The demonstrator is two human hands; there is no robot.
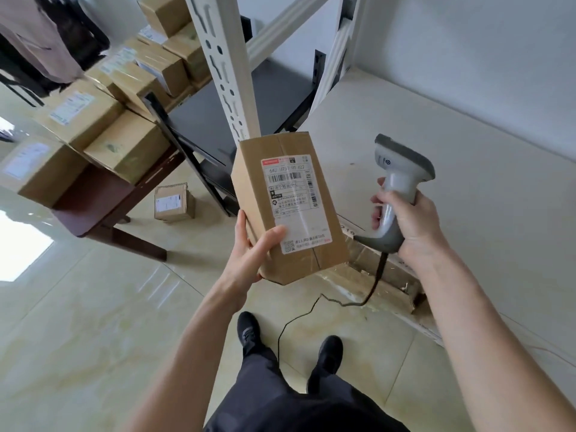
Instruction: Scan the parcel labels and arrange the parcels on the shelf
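A: The pale shelf stands bare on the right; more boxes crowd the tabletop on the left.

B: Between them, the left hand holds the parcel in the air, label up, thumb pressed on its face.

A: The right hand has its fingers curled round the scanner. Best to turn its head squarely onto the barcode, with the thumb kept off it.

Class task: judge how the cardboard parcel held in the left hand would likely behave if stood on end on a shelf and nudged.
The parcel is tall and narrow, so on end it would probably tip. One left hand holds it, suggesting lightness. Its flat taped faces look stiff, unlikely to roll.
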